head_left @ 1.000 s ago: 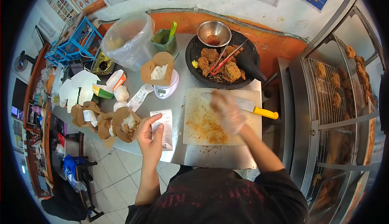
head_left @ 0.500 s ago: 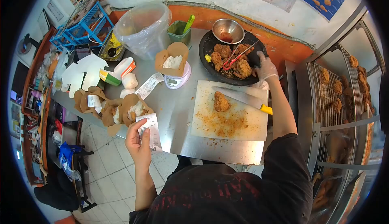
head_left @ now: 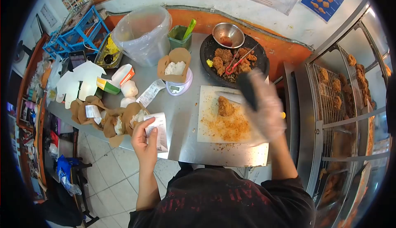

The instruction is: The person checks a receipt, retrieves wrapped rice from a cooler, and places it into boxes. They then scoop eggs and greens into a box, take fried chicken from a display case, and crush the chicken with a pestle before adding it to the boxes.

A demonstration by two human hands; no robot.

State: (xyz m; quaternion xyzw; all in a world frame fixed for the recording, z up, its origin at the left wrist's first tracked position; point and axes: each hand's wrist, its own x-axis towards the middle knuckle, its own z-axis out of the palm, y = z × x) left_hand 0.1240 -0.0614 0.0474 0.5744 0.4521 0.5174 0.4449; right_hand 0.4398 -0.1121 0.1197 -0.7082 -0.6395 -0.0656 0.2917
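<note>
My left hand (head_left: 145, 142) pinches a printed paper receipt (head_left: 159, 133) at the front edge of the steel table. My right hand (head_left: 267, 110), in a clear plastic glove and blurred by motion, grips a black elongated object (head_left: 246, 88) whose kind I cannot make out. Below and left of it, a piece of fried chicken (head_left: 225, 106) lies among orange crumbs on a white cutting board (head_left: 206, 132). A knife (head_left: 231, 96) lies on the board, largely hidden by my right hand. Behind it, a round black pan (head_left: 207, 69) holds fried chicken, red-handled tongs (head_left: 234, 63) and a metal bowl (head_left: 228, 35).
A cardboard box of rice (head_left: 175, 68) sits on a kitchen scale (head_left: 179, 87). Several filled boxes (head_left: 113, 125) line the table's left front. A plastic-lined bucket (head_left: 142, 34) and a green container (head_left: 178, 40) stand behind. A rack cabinet of chicken (head_left: 330, 92) is at right.
My right hand has left the pan's right rim and swung down over the board's right side, now with the black object in it. My left hand still holds the receipt.
</note>
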